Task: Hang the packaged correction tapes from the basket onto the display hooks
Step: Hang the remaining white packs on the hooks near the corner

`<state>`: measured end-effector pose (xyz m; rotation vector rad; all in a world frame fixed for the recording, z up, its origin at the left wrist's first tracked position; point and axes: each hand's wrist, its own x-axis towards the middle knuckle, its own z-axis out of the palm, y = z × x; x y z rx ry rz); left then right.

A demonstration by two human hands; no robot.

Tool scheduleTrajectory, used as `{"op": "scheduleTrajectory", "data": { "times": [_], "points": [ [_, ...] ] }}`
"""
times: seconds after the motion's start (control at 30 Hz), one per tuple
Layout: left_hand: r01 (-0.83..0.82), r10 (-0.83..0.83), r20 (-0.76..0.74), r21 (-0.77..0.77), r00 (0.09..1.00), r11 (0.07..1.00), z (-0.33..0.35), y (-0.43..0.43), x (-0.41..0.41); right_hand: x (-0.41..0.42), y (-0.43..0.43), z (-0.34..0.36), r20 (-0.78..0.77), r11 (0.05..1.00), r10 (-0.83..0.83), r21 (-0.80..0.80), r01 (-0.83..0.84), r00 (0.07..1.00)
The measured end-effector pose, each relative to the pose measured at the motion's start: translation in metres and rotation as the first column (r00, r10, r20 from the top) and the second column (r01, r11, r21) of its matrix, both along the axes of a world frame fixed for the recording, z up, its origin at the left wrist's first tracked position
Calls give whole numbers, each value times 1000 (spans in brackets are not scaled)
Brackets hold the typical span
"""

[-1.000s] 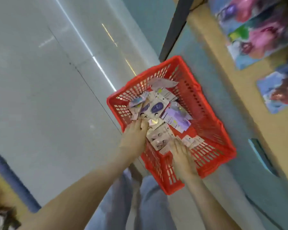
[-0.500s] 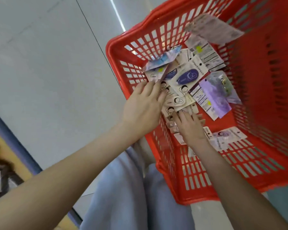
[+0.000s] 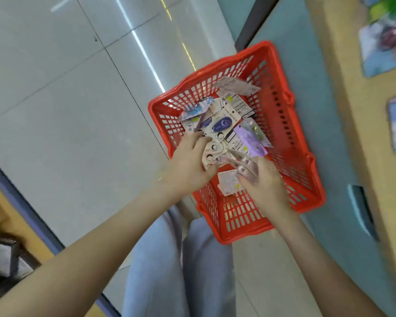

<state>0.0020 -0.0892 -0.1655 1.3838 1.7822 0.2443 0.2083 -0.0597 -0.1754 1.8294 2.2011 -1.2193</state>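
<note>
A red plastic basket stands on the floor in front of my knees. It holds several packaged correction tapes, among them a white card with a dark blue tape and a purple pack. My left hand reaches over the basket's left wall and grips a small stack of white packs between fingers and thumb. Just to the right, my right hand curls its fingers round a clear, purplish pack. Another white pack lies below it. No display hooks are in view.
Grey floor tiles spread to the left. A teal display base and a yellow board with colourful picture cards run along the right, close to the basket. My legs in light blue trousers are below the basket.
Both hands have gathered packs in the basket. The right hand has moved right and closed on a purplish pack. The view has pulled back, showing the display on the right again.
</note>
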Motion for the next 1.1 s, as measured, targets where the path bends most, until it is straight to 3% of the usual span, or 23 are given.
{"op": "scheduleTrajectory", "data": {
  "times": [0.07,0.13,0.2,0.3,0.47,0.57,0.67,0.73,0.8,0.9,1.0,1.1],
  "points": [
    [-151,263,322,-335,909,930,72,14,5,-16,14,89,-119,898,-416,-213,386,901],
    [-80,377,539,-495,753,865,143,29,4,-27,24,175,-290,748,-655,-378,545,698],
    [-1,374,660,-492,651,871,216,43,-2,-36,28,254,-389,644,-764,-509,571,515],
    [93,317,762,-441,565,893,323,59,-8,-41,21,356,-460,573,-818,-603,555,344],
    [232,134,821,-308,556,923,470,62,3,-39,-6,491,-545,554,-794,-468,688,269],
    [290,-15,808,-194,589,937,538,49,20,-22,-33,552,-596,592,-720,-260,763,355],
    [362,-143,795,-101,589,927,590,26,48,8,-70,610,-524,669,-560,170,723,641],
    [426,-247,785,-23,568,904,617,4,70,37,-98,644,-348,696,-373,507,508,860],
    [479,-325,779,36,536,877,640,-23,93,72,-130,669,-85,671,-160,722,171,983],
    [528,-414,758,108,504,842,663,-68,135,124,-183,691,287,605,71,749,-270,955],
    [548,-444,761,139,474,825,680,-108,181,163,-231,711,381,562,38,756,-335,924],
    [559,-406,823,134,398,818,696,-142,222,196,-276,731,376,516,-92,810,-279,922]
  ]
}}
